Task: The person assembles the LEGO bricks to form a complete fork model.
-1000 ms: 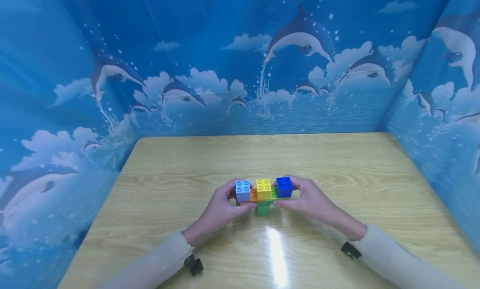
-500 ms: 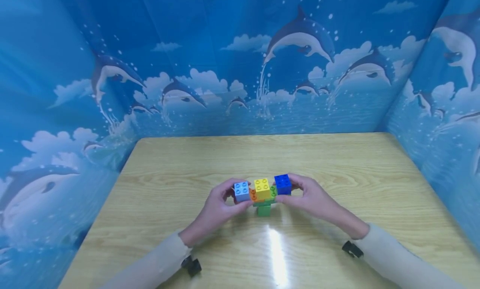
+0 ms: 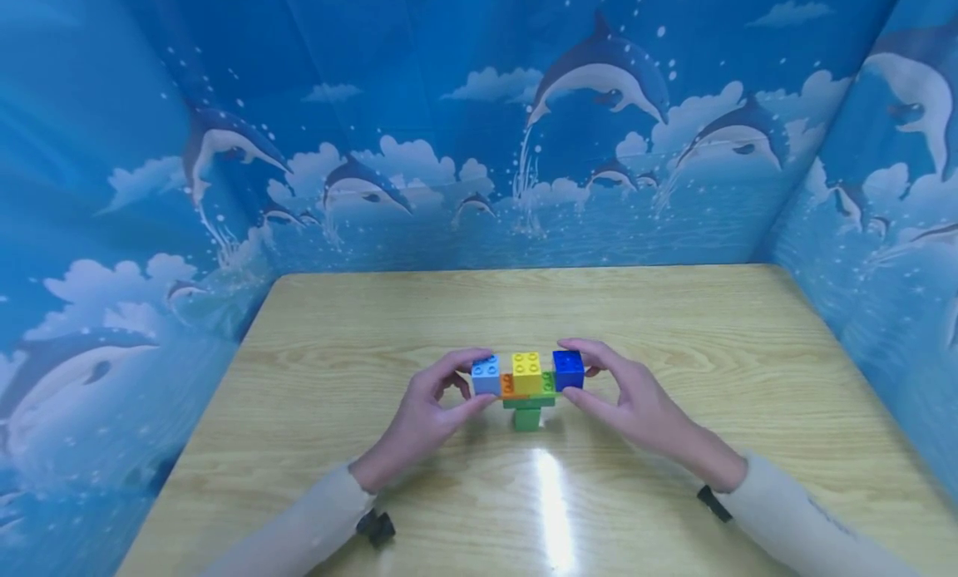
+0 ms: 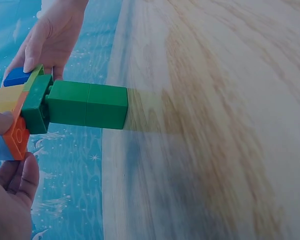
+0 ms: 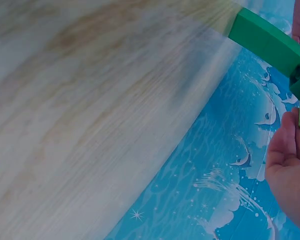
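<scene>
A building-block structure stands on the table in the head view. Its column is of green bricks (image 4: pixel 87 104), topped by a wider dark green brick (image 4: pixel 38 105). Above that, an orange brick (image 3: pixel 508 385) and a light green brick (image 3: pixel 549 382) lie side by side. A yellow brick (image 3: pixel 526 374) is at the top middle, with a light blue brick (image 3: pixel 486 377) to its left and a dark blue brick (image 3: pixel 568 372) to its right. My left hand (image 3: pixel 428 409) pinches the light blue brick's end between thumb and fingers. My right hand (image 3: pixel 645 401) pinches the dark blue brick.
The wood-grain table (image 3: pixel 359 327) runs out to a dolphin-print backdrop (image 3: pixel 449 145) at the back and sides. A bright light reflection lies on the tabletop in front of the structure. Black straps (image 3: pixel 376 527) show at both sleeves.
Half a second ago the top bricks sat skewed, with the dark blue brick higher; now the row is straight and level. Both wrists have drifted slightly outward, and the right hand's fingers have spread wider.
</scene>
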### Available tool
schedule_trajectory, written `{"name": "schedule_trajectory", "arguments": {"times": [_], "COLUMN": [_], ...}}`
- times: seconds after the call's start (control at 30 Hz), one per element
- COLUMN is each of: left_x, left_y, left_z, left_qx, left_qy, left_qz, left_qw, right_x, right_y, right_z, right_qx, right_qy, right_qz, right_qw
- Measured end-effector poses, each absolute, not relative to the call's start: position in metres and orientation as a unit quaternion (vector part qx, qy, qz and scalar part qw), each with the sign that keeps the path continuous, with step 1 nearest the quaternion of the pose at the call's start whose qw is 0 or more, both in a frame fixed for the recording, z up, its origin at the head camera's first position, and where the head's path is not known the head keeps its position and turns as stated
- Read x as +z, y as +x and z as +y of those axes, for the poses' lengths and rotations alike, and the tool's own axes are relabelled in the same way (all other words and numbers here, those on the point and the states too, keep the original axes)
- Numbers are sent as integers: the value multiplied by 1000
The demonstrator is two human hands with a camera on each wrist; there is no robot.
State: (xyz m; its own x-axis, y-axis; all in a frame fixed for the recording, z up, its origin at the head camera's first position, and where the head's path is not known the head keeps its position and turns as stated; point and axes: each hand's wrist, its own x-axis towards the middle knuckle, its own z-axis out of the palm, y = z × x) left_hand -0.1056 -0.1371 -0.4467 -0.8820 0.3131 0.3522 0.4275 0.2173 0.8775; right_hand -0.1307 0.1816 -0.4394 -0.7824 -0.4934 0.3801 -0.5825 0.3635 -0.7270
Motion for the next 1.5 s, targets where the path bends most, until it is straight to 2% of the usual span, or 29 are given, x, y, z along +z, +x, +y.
{"name": "schedule_trajectory", "arguments": {"times": [0.23, 0.5, 1.0, 1.5], "left_x": [-447, -446, -452, -458], "left_y": [-106, -106, -109, -110], "left_z": [-137, -138, -143, -144], "left_qx": [-569, -562, -530, -530], "left_qy": [-249, -246, -309, -321], "left_qz": [-780, -786, -781, -777], "left_qw": [74, 73, 112, 110], "right_x": [-440, -437, -437, -443], "right_y": [-127, -127, -120, -121], "right_z": [188, 188, 186, 189], "right_qx": [462, 453, 449, 413], "right_qy": [334, 348, 386, 382], "right_qz": [-821, -819, -800, -820], "right_qw": [45, 62, 100, 109]}}
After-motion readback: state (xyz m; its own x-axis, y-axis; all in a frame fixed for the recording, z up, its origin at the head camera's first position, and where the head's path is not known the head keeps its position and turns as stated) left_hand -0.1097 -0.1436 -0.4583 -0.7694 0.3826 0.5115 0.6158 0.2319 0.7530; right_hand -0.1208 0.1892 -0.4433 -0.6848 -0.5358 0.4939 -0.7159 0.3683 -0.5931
